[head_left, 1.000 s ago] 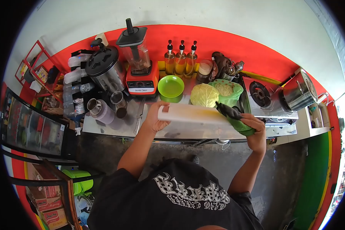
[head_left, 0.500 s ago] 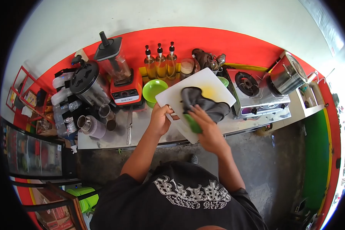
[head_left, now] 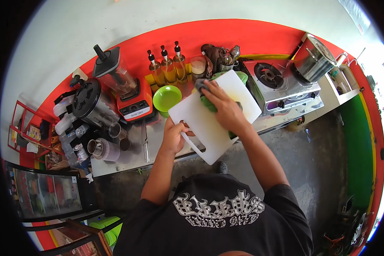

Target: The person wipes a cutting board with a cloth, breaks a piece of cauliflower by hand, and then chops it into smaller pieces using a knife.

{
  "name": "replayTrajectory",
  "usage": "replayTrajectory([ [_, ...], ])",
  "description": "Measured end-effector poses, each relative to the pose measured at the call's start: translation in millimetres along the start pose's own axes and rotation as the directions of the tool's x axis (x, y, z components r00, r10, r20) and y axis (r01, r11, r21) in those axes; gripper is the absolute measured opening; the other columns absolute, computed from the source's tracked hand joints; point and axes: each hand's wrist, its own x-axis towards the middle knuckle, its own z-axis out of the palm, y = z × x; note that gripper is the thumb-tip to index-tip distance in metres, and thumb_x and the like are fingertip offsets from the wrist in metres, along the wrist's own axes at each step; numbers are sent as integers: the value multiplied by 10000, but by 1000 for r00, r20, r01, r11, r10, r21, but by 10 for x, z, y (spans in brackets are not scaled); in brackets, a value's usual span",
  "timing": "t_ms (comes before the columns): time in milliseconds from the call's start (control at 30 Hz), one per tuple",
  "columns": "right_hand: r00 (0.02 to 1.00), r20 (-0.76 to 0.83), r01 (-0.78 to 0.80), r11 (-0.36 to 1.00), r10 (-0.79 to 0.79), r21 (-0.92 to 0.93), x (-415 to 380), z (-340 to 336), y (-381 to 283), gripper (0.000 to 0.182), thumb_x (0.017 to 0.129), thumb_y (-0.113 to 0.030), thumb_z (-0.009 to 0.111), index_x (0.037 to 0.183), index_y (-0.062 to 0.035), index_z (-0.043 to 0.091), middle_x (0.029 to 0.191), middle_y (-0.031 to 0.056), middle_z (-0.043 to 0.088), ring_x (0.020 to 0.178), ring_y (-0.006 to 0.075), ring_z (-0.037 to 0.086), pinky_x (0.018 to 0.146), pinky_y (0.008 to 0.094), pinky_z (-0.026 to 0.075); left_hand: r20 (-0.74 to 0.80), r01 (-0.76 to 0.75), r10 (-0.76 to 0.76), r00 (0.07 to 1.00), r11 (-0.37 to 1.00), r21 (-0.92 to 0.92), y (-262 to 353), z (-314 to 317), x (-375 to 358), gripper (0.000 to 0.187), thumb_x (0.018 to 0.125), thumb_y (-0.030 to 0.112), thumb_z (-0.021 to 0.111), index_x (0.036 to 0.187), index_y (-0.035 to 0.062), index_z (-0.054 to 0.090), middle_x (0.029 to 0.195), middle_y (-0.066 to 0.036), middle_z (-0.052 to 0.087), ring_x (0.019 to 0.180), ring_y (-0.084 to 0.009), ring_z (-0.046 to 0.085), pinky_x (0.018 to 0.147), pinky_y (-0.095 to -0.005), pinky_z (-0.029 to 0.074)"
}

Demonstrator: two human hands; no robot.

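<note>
My left hand (head_left: 173,135) grips a white cutting board (head_left: 214,145) at its handle end, fingers wrapped around the edge by the slot. The board is held tilted above the counter's front. On its upper face my right hand (head_left: 224,110) presses a dark grey and green cloth (head_left: 205,100), fingers closed over it. Much of the cloth is hidden under the palm. A faint yellow stain shows near the board's middle. Just past the board's left corner is a green bowl (head_left: 167,98).
A red blender (head_left: 134,103), oil bottles (head_left: 168,67) and a utensil holder (head_left: 227,66) line the wall. To the right, a gas stove (head_left: 281,87) carries a steel pot (head_left: 313,59). A knife (head_left: 145,143) lies left of my left hand, near a flask (head_left: 104,150).
My right hand has moved the cloth up and left across the board, and the cloth is now bunched under it. The view has shifted slightly.
</note>
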Motion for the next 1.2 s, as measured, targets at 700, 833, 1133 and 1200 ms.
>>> replayTrajectory([
  [700,462,622,-614,-278,632,739,-1344,170,1101,402,1105,-243,378,1383,-35,579,1277,136,688,1148,288,680,997,425,554,-49,-27,32,998,994,102,439,-586,-570,640,1036,76,573,1613,52,297,1520,-137,516,1323,-255,589,1070,-462,515],
  [833,491,623,-576,-310,609,756,-1235,445,1049,555,1125,-419,307,1445,-18,517,1353,173,649,1140,314,686,1015,453,560,-11,14,-11,1000,953,304,428,-676,-661,506,1060,82,565,1550,34,449,1438,-78,608,1274,-181,602,1085,-367,476],
  [1133,420,739,-649,-395,527,650,-1238,1066,1017,529,1106,-399,364,1378,-4,587,1336,177,659,1102,322,699,979,443,580,-1,59,-103,995,563,825,497,-761,-1217,382,996,0,624,1369,68,671,1339,-85,703,1182,-151,649,1009,-298,497],
  [1200,450,759,-573,-501,470,649,-1213,1092,870,499,1106,-363,359,1367,-6,590,1297,190,675,1048,316,717,938,431,598,19,29,-80,997,556,831,510,-938,-1290,401,964,-42,625,1343,72,688,1349,-94,699,1196,-189,659,1032,-319,498],
])
